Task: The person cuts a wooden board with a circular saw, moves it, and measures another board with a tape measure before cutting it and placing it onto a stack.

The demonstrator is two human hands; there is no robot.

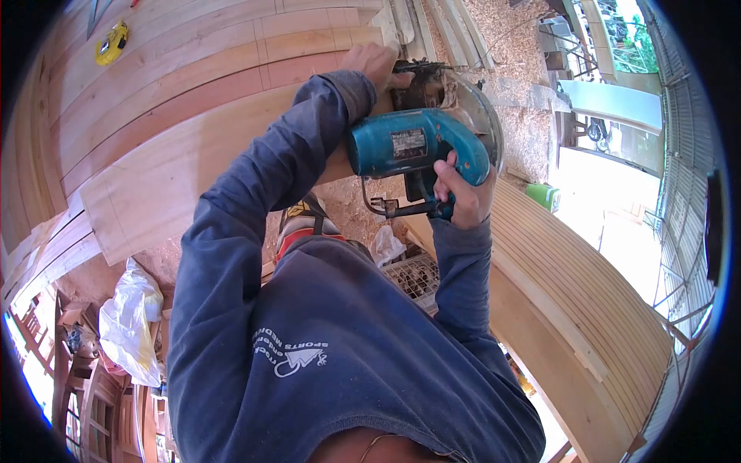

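A teal circular saw [394,127] rests at the right end of a wide pale board [177,162], its motor lying across the view. My right hand [465,197] is wrapped round the saw's rear handle, beside the power cord. Ahead of the motor, my left hand [373,65] is closed by the front of the saw's base, thumb toward the base. What its fingers grip there is hidden. A rounded metal blade guard [482,116] shows on the saw's far side. The blade itself is not clearly visible.
More planks [185,58] lie side by side beyond the board, with a yellow tape measure [112,43] on them. A stack of long boards [579,285] stands at right. Sawdust [517,46] covers the ground. A plastic crate [413,278] and white bag [131,320] sit lower down.
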